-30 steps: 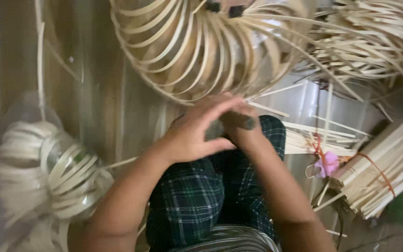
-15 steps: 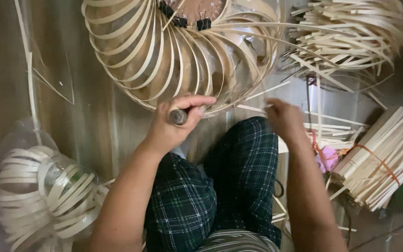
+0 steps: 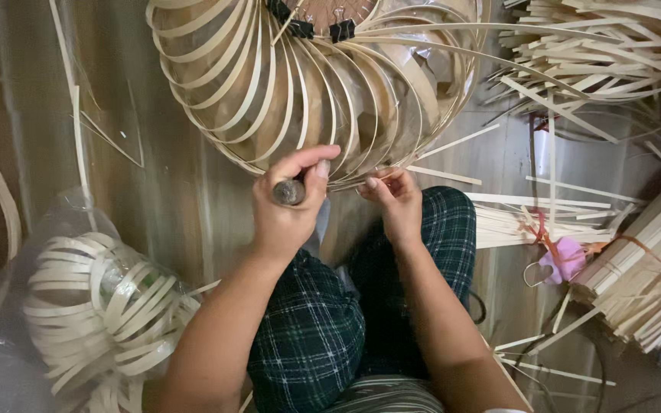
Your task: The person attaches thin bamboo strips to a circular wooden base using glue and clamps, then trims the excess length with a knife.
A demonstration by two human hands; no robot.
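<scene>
The looped-strip frame (image 3: 315,84) stands on the floor (image 3: 170,199) at the far centre, two clips (image 3: 315,29) on its top. Just near of it, the left hand (image 3: 288,206) grips a tool handle (image 3: 288,191); the right hand (image 3: 395,200) lies beside it, seemingly touching the frame's rim. A coil of strips (image 3: 101,306) sits near left, a tied bundle of sticks (image 3: 652,275) at right, loose strips (image 3: 606,53) far right.

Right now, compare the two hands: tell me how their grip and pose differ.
The left hand is closed in a fist around a dark-handled tool, thumb stretched along the top; the right hand holds no tool and pinches with its fingertips. The left hand sits higher than the right hand. Both work at the lower rim of the bamboo strip frame.
</scene>
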